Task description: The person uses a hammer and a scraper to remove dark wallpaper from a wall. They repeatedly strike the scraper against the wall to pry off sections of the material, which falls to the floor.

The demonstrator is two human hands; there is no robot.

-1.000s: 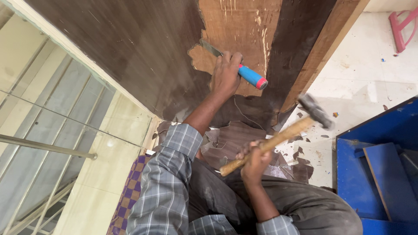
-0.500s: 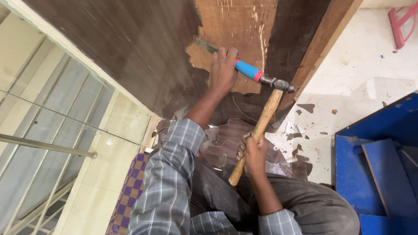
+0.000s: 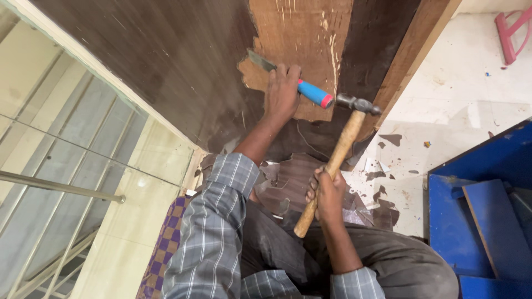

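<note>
Stripping dark brown veneer [image 3: 166, 72] off plywood board: left hand [image 3: 281, 94] clenched round blue-handled chisel [image 3: 293, 80] at bare patch [image 3: 299, 44] edge, right hand [image 3: 328, 194] clasping wooden-handled hammer [image 3: 338, 155], head touching chisel butt. Most veneer remains.

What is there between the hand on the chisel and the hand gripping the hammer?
In the head view, loose torn pieces of dark veneer lie between the left hand on the chisel and the right hand on the hammer.

Count on the floor: two hands, two tools.
One chisel [image 3: 288, 77], one hammer [image 3: 338, 160], one dark panel [image 3: 166, 61], one blue box [image 3: 482, 221].
</note>
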